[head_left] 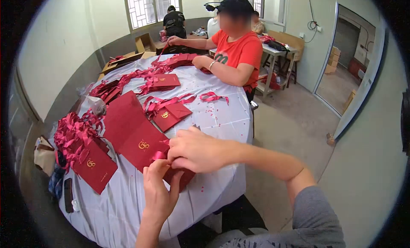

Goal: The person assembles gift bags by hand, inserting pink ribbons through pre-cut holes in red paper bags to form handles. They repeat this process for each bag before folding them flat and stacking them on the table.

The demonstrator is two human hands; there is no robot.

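Observation:
In front of me both hands meet over a dark red paper gift bag with a gold emblem. My right hand (200,150) is closed, fingers pinched on a pink ribbon (159,155) at the bag. My left hand (159,189) has thumb and forefinger curled in against the same ribbon. Part of the bag under my fingers (186,181) shows below my right hand; its ribbon end is hidden. A large red card sheet or bag (128,126) with a gold emblem lies just beyond. To the left, a stack of red bags (97,166) carries bunched pink ribbons (77,134).
A white cloth (213,179) covers the round table. Further bags (171,115) and a loose ribbon (213,97) lie beyond my hands. A phone (68,194) is at the left edge. Across the table, a person in a red shirt (237,55) handles ribboned bags.

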